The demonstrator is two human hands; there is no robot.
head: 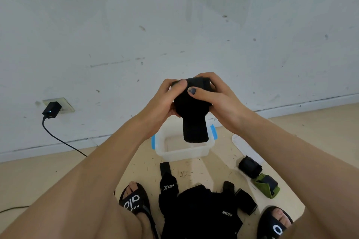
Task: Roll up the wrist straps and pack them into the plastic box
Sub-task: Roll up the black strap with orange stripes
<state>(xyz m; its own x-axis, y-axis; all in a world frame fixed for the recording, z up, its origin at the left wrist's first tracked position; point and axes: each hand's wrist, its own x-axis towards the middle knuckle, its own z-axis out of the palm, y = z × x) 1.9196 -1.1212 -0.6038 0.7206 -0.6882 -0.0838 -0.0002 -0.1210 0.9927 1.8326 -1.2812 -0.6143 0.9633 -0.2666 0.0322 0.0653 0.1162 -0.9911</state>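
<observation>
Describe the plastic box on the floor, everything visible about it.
The box is a small rectangular tub of cloudy, see-through plastic with no lid on it. Blue clip latches sit on its left and right sides. It stands upright on the tan floor near the wall, just beyond a pile of black straps. Its visible inside looks empty. The hanging tail of the held strap overlaps its rim in view; contact cannot be told.

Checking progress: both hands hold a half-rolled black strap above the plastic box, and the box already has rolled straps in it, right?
Not quite. In the head view both hands hold the black strap above the plastic box, but no rolled straps show in the box.
</observation>
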